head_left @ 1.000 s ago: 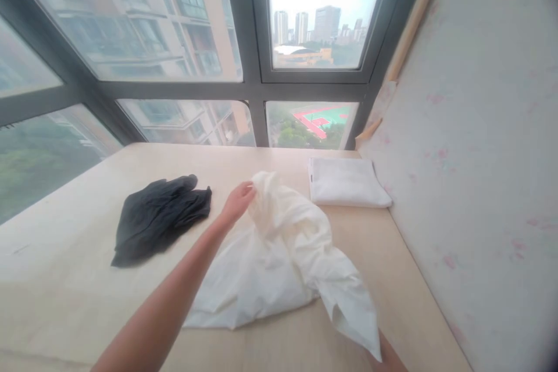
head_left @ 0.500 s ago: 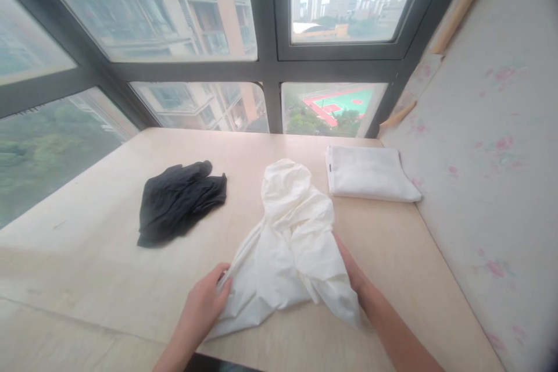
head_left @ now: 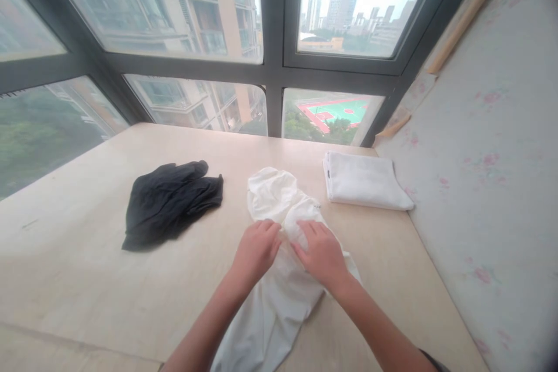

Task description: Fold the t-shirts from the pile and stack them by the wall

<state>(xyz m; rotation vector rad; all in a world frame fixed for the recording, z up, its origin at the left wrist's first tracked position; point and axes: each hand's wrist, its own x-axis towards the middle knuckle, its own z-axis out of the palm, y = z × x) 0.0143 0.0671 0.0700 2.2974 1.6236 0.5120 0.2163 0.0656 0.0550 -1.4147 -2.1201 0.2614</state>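
A rumpled white garment lies in the middle of the wooden surface, its far end bunched and its near end spread toward me. My left hand is closed on the fabric near the garment's middle, fingers curled and the tips partly hidden. Just to its right, my right hand pinches the same garment between thumb and fingers. A small dark mark shows on the cloth beyond the right hand. The garment's exact kind cannot be made out.
A crumpled black garment lies to the left. At the back right, a folded white cloth rests close to the flowered wall. Grey-framed windows border the light wooden surface at the back and left.
Both hands have moved inward and forward from the garment's sides to its middle, close together. The near part of the white garment now hangs longer toward me. The view has shifted slightly.
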